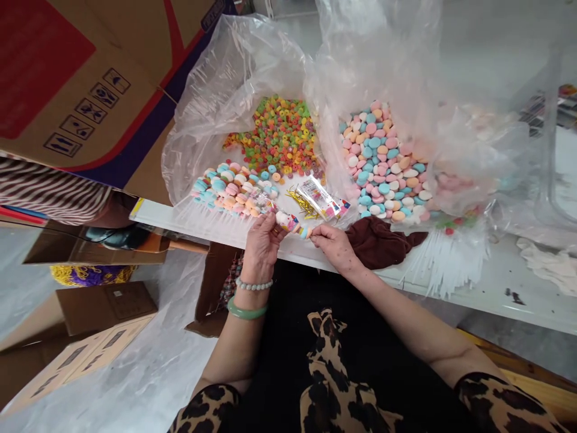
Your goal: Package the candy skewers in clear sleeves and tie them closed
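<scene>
Calling the slim pastel candy piece with the pink-and-white printed wrapper point(293, 226) the clock centre, wearer at 6. The left hand point(262, 237) is pinching its 9 o'clock end, the right hand point(332, 243) its 3 o'clock end, so both grips are sitting narrow. It's all happening by the near edge of the white table point(518, 294), so a slippery pinch could be sending it floorward, and squeezing too hard could be denting candy or creasing wrapper.

At 3, the crumpled dark-brown cloth point(381, 240) is lying beside the right forearm, with thin white plastic sticks point(455, 255) fanning beyond; a careless elbow could be sweeping those off. At 12 to 1, the skinny gold ties point(303, 201) are lying loose, so one knuckle bump could be scattering them.

Counting: two hands, one held piece, one cloth; sticks and ties are overlapping too much. The pastel candy stacks point(234, 189) at 10 are hiding each other. Farther out, ring-shaped fruit-coloured gummies point(288, 132) at 12 and smooth pastel candy discs point(387, 162) at 2 are forming two piles, way past counting.
</scene>
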`<state>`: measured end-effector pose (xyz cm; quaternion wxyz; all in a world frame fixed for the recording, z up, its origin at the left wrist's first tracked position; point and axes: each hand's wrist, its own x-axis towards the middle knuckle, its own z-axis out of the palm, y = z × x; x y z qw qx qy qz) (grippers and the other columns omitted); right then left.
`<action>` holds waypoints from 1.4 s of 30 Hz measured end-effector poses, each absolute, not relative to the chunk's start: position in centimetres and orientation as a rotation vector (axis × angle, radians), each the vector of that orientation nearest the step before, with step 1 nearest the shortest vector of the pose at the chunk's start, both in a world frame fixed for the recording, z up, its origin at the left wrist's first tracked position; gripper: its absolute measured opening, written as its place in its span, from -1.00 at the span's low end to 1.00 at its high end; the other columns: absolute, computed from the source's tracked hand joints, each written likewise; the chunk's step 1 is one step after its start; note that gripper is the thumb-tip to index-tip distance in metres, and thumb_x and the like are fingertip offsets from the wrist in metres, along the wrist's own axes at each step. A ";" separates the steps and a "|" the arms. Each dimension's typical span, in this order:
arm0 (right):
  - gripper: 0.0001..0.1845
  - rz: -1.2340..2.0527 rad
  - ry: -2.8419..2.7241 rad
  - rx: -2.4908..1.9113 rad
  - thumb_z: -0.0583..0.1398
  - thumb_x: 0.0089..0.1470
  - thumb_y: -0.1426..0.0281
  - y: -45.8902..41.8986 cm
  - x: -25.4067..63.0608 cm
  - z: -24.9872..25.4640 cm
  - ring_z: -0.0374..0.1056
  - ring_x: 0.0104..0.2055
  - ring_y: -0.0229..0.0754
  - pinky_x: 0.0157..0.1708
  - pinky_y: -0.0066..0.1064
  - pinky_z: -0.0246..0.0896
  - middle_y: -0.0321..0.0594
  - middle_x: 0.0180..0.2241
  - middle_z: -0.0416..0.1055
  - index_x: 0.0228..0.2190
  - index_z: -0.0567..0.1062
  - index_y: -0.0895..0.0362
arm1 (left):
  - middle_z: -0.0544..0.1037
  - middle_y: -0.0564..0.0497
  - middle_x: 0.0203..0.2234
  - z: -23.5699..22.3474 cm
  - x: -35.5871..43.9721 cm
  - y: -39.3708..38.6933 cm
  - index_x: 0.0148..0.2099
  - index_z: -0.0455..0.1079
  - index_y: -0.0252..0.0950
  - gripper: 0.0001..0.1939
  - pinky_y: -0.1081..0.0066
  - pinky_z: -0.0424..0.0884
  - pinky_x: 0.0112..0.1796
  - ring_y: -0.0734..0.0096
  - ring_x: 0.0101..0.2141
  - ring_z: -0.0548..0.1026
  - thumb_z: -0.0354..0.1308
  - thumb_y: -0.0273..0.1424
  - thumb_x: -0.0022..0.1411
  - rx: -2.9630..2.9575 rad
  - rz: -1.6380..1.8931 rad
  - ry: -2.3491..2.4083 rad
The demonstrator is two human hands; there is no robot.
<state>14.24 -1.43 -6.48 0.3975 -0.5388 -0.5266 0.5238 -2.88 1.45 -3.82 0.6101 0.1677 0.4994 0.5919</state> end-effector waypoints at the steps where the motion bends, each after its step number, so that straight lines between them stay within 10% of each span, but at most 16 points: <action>1: -0.88 1.251 -1.392 -1.382 0.14 -0.05 0.34 -1.5 14.3 -6.4 0.24 -0.43 -0.23 -0.34 -0.41 0.10 -0.34 -0.54 0.32 -0.53 0.42 0.10 | 0.56 0.06 -0.51 -3.8 -3.0 1.4 -0.30 0.45 -0.32 -0.80 0.35 0.55 -0.34 0.46 -0.50 0.53 0.37 -0.39 0.03 0.395 1.374 1.179; 22: -0.68 -0.317 -2.068 -1.283 0.03 0.30 0.47 -2.6 14.5 -6.0 0.15 -0.44 -0.19 -0.41 -0.31 -0.10 -0.24 -0.56 0.28 -0.46 0.46 0.12 | 0.58 -0.04 -0.46 -2.4 -1.7 -0.1 -0.25 0.40 -0.35 -0.75 0.50 0.52 -0.50 0.38 -0.45 0.60 0.23 -0.24 0.20 0.479 1.288 1.307; 29: -0.67 0.023 -2.074 -1.321 0.00 0.29 0.46 -3.2 14.4 -5.5 0.20 -0.43 -0.21 -0.40 -0.32 -0.05 -0.21 -0.52 0.34 -0.46 0.46 0.12 | 0.58 -0.03 -0.52 -2.9 -2.6 0.7 -0.20 0.46 -0.38 -0.58 0.33 0.57 -0.32 0.31 -0.44 0.60 0.40 -0.17 0.01 0.480 1.204 1.111; 34: -0.84 1.015 -1.517 -1.333 0.11 0.09 0.39 -2.7 14.0 -5.0 0.22 -0.46 -0.25 -0.42 -0.40 0.04 -0.27 -0.52 0.35 -0.48 0.45 0.11 | 0.60 -0.05 -0.37 -3.6 -1.4 0.1 -0.19 0.49 -0.36 -0.57 0.30 0.53 -0.18 0.27 -0.31 0.62 0.43 -0.19 -0.04 0.510 1.263 0.984; 38: -0.85 1.863 -0.819 -1.153 0.24 -0.18 0.33 -1.9 14.0 -5.1 -0.07 -0.66 -0.39 -0.63 -0.48 -0.25 -0.43 -0.66 0.15 -0.51 0.42 0.13 | 0.59 -0.04 -0.38 -4.2 -0.3 -0.6 -0.21 0.49 -0.37 -0.58 0.28 0.52 -0.18 0.29 -0.35 0.61 0.41 -0.16 -0.01 0.494 1.240 1.002; 42: -0.75 2.041 -0.521 -1.062 0.32 -0.34 0.36 -1.6 14.2 -5.4 -0.13 -0.68 -0.47 -0.65 -0.53 -0.39 -0.47 -0.68 0.14 -0.54 0.38 0.15 | 0.58 -0.01 -0.43 -4.5 -0.2 -0.6 -0.27 0.48 -0.35 -0.60 0.27 0.52 -0.20 0.34 -0.38 0.59 0.40 -0.14 -0.02 0.441 1.228 1.022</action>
